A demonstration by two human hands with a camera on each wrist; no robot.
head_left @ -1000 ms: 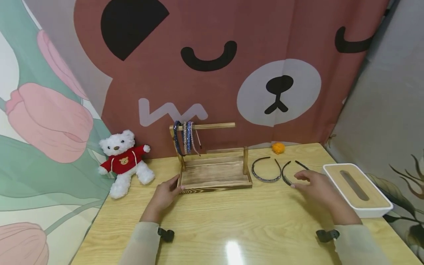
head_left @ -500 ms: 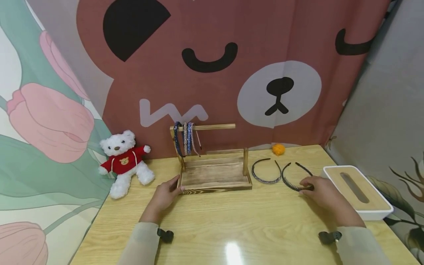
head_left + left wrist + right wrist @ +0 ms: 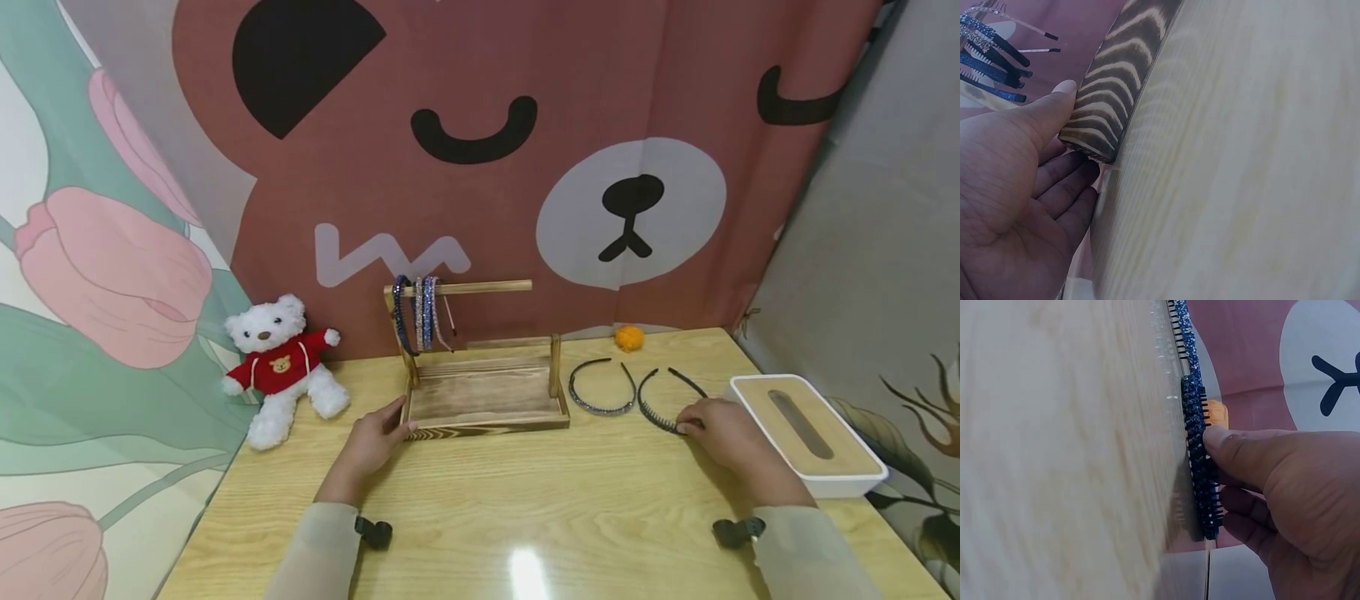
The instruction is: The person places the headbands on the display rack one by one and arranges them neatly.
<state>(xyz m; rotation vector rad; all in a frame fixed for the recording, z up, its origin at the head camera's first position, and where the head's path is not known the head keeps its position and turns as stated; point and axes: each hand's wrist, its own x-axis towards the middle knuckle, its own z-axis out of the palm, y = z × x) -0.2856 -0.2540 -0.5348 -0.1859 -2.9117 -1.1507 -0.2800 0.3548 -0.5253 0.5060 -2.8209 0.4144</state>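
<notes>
Right hand (image 3: 723,429): lowered within the last second; thumb and fingers now pinch dark headband (image 3: 1197,462), on tabletop (image 3: 525,492) beside jewelled headband (image 3: 602,410); reach apparently complete. Left hand (image 3: 371,443): unmoved, gripping wooden rack (image 3: 491,428) at near-left corner.

On the bench (image 3: 480,500), we locate the rack (image 3: 483,392) near the back, with its bar (image 3: 495,287) above its tray floor. On the bar, at the left end, we find four headbands (image 3: 428,312) side by side. Left of the rack, we place the plush bear (image 3: 281,367); at its left front corner, the left hand (image 3: 371,446). Just right of the rack lies the nearer loose headband (image 3: 600,410), then the farther loose headband (image 3: 656,418), with the right hand (image 3: 720,433) at its front right. Behind both we note the ball (image 3: 629,337); at far right, the box (image 3: 847,433). Behind the bench hangs the curtain (image 3: 585,83).
</notes>
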